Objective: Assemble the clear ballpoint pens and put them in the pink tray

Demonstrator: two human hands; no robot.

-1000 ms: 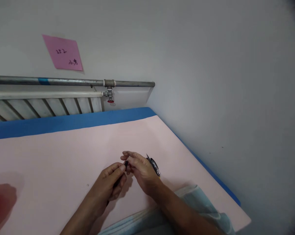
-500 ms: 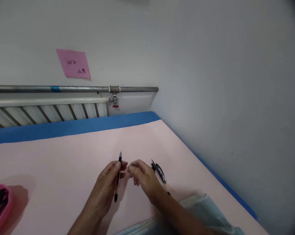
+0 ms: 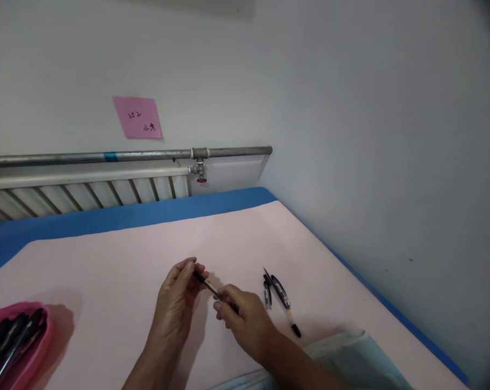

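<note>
Both of my hands hold one black pen over the pink sheet. My left hand pinches the pen's upper end with its fingertips. My right hand is closed round the lower part of the pen. To the right of my right hand, a black pen and a small pen cap or part lie on the sheet.
A pink tray with several black pens sits at the lower left. The table has a blue cover under the sheet. A radiator, a metal pipe and a pink note are on the far wall. A grey wall runs along the right.
The pen was upright in my left hand; now it lies tilted between both hands, with my right hand closed on it. The view has shifted, so the pink tray shows more.
</note>
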